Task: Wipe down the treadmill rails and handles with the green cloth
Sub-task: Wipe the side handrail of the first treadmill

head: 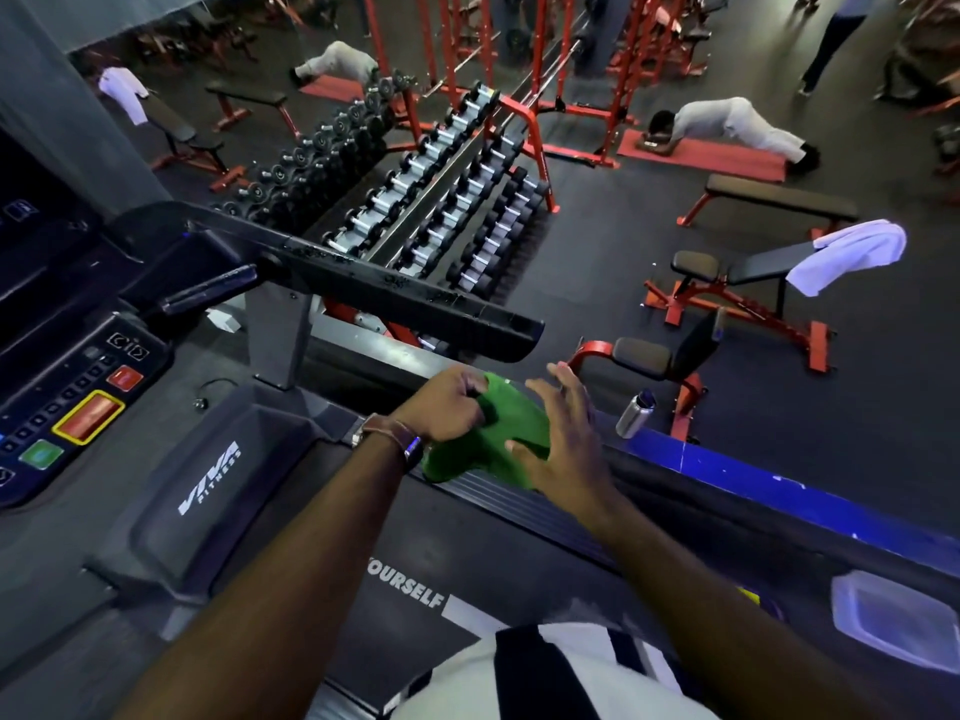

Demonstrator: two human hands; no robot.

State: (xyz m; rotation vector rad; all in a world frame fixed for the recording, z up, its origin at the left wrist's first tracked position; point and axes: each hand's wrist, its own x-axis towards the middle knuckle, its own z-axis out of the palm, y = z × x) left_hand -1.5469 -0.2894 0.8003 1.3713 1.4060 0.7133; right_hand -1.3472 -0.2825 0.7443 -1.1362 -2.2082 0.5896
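Gripping the crumpled green cloth (511,415) is the left hand (447,407); the right hand (563,444) rests open-fingered against it. Folded flat, it should wipe the long black handrail (410,291) best.

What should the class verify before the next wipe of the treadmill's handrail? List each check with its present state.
1. Hold on the green cloth: ok, the left hand grips it.
2. Free right hand: ok, fingers spread at the cloth's edge.
3. View of the handrail: ok, a speckled black bar above the hands.
4. Cloth touching the handrail: not ok, it is below the bar, apart.
5. Cloth damp: cannot tell.
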